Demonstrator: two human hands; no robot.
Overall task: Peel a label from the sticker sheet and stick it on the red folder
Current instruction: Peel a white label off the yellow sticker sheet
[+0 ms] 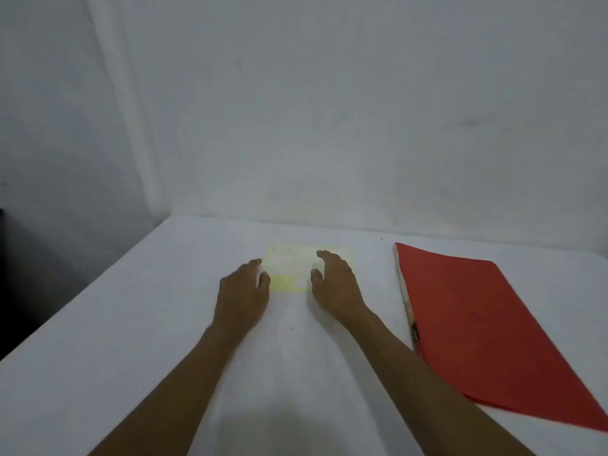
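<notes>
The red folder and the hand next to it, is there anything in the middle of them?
Nothing: in the head view only bare white table lies between the right hand and the red folder.

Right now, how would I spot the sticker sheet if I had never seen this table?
Start at the white table against the pale wall. Near its far edge, left of the red folder, lies the sticker sheet, between the left hand and the right hand. It is the only pale yellow thing.
</notes>
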